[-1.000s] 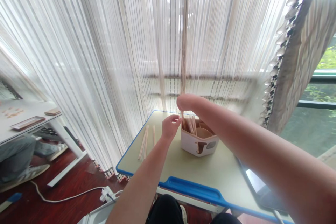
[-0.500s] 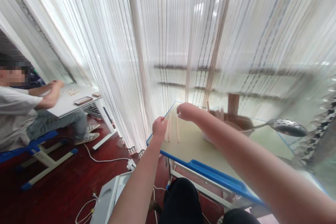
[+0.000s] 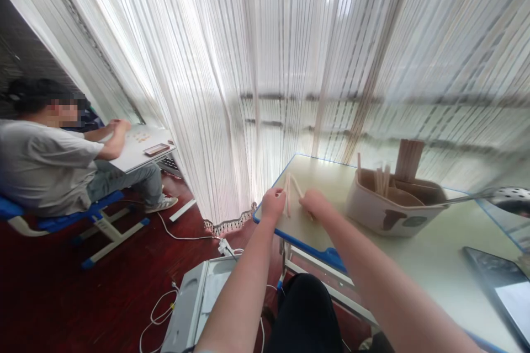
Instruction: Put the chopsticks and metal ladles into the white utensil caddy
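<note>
Several pale wooden chopsticks point(image 3: 289, 198) lie on the cream tabletop near its left corner, their far ends close together. My left hand point(image 3: 274, 205) is closed at the left side of them, fingertips curled on a chopstick. On the other side, my right hand point(image 3: 317, 203) is closed on a slanting chopstick point(image 3: 297, 186), whose near end shows below the fingers. A light utensil holder point(image 3: 372, 215) with brown compartments stands right of my right hand, with more chopsticks point(image 3: 382, 181) upright in it.
A slotted spoon point(image 3: 507, 197) sticks out rightward from the holder. A dark tablet-like device point(image 3: 501, 281) lies at the table's right. Sheer curtains point(image 3: 265, 66) hang behind. A person point(image 3: 53, 149) sits at another table on the left. A white cabinet point(image 3: 199, 298) and cables stand below.
The view has swung right, showing more of the holder and the device. My right hand has come down toward me onto the right-hand chopstick, which now slants. My left hand stays by the left chopsticks.
</note>
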Demonstrator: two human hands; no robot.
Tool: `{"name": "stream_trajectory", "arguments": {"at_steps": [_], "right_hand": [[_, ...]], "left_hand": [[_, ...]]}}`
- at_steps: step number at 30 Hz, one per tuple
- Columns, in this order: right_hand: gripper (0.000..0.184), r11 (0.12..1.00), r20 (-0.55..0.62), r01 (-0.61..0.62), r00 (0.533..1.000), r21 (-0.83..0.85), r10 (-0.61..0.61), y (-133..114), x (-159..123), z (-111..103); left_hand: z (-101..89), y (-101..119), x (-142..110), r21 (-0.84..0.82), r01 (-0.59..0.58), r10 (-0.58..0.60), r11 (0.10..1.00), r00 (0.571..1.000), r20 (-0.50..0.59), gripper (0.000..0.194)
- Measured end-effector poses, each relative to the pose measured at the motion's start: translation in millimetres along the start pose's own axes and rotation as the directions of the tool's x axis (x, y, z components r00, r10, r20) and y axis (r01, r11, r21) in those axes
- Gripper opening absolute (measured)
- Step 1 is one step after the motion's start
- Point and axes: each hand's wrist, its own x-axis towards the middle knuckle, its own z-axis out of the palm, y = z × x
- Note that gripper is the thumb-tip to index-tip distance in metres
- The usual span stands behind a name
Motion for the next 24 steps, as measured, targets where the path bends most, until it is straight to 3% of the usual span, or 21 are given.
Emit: {"name": "stream_trajectory", "arguments": {"at_steps": [8,11,15,17,21,24], "right_hand": [[0.034,0.990,-0.106,-0.037,0.993,0.134,0.052,10,-19,14],[0.031,0.955,-0.235,0.087,0.972,0.283,-0.019,12,-34,21],[0.020,0.775,-0.323,0.294,0.939,0.560,-0.123,10,-48,30],[0.016,0.738,-0.362,0.367,0.915,0.566,-0.177,9,-51,32],[0.015,0.754,-0.469,0.469,0.849,0.459,-0.243,8,-54,32],[0.029,0.714,-0.477,0.495,0.842,0.495,-0.254,9,-56,32]], "left_hand": [[1.5,0,0,-0.027,0.015,-0.016,1.000,1.000,-0.017,0.025],[2.0,1,0,-0.090,-0.024,0.017,0.996,0.997,-0.076,0.033],[0.2,4,-3,-0.193,-0.103,0.091,0.976,0.993,-0.073,0.037],[-1.4,7,-5,-0.225,-0.118,0.107,0.967,0.992,-0.060,0.036],[-6.2,15,-12,-0.276,-0.120,0.100,0.954,0.991,-0.086,0.037],[-12.1,22,-15,-0.338,-0.098,0.079,0.936,0.994,-0.069,0.035]]}}
